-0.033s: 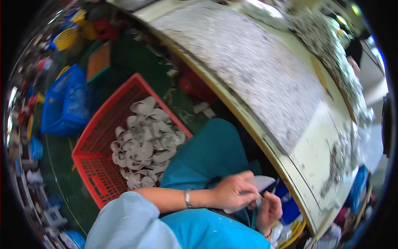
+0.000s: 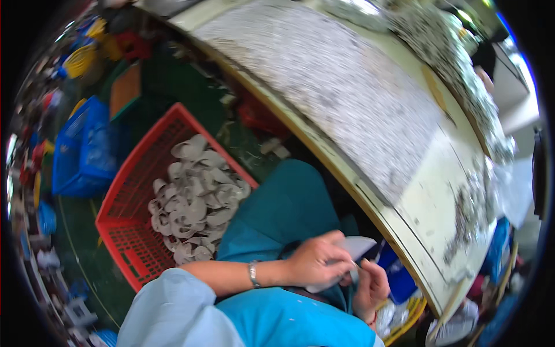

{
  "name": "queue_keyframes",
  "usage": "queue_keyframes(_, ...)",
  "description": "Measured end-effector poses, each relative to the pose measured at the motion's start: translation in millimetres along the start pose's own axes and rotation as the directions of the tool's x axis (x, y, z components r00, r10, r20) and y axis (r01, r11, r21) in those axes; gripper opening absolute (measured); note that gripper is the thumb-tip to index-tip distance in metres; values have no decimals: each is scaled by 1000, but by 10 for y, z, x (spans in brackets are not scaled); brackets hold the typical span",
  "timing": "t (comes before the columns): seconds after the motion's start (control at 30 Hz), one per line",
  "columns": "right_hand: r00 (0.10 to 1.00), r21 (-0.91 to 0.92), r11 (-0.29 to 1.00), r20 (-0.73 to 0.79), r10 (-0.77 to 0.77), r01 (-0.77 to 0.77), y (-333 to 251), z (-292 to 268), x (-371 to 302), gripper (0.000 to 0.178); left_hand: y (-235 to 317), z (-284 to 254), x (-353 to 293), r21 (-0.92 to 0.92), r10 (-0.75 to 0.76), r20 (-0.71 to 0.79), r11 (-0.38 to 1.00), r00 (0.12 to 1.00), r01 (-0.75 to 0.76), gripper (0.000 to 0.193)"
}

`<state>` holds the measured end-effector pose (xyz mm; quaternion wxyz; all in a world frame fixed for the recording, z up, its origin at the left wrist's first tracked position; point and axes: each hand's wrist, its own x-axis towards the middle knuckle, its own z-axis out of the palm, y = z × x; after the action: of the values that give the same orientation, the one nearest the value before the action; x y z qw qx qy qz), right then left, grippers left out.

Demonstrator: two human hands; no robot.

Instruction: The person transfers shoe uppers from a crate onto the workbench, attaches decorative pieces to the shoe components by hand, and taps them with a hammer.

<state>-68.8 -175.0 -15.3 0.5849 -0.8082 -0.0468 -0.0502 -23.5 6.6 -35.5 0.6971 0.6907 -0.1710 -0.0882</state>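
My left hand (image 2: 319,261), with a metal watch or bracelet on its wrist, is closed on a thin white curved piece (image 2: 358,246). One pointed end of the piece sticks out beyond the fingers, and another part shows below the hand. Close against it, my right hand (image 2: 372,287) has its fingers bent and pressed together at the left fingertips. A small pale strip shows between the two hands, too blurred to make out. Both hands are over my lap. Beside my leg, a red plastic basket (image 2: 122,199) contains many curved white pieces (image 2: 193,199).
A long table (image 2: 425,228) runs along my right, bearing a speckled grey mat (image 2: 329,81). Piles of small silvery parts (image 2: 462,222) lie along its far side. A blue crate (image 2: 84,153) stands left of the basket. Below the table's near end is a yellow basket (image 2: 413,315).
The whole view has shifted slightly. Both hands keep nearly the same pose around the white piece; nothing has been let go or taken.
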Motion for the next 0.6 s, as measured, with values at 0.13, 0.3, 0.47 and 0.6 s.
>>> queue_keyframes(0.13, 970, 181, 954, 17, 242, -241, -31, -50, -42, 19, 4, -75, 33, 39, 0, -84, 999, 996, 3, 10)
queue_keyframes(0.3, 993, 15, 999, 110, -52, 51, -71, -138, 122, 21, 72, -79, 105, 23, -26, 73, 999, 997, 25, 13)
queue_keyframes(0.47, 988, 111, 983, 69, 141, -148, -58, -266, 56, 8, 125, -4, 84, 92, -64, 58, 994, 996, 59, 18)
queue_keyframes(0.6, 983, 239, 953, 21, 184, -183, 27, -412, 14, 9, 90, -9, 69, -41, -236, -6, 971, 972, 235, 34)
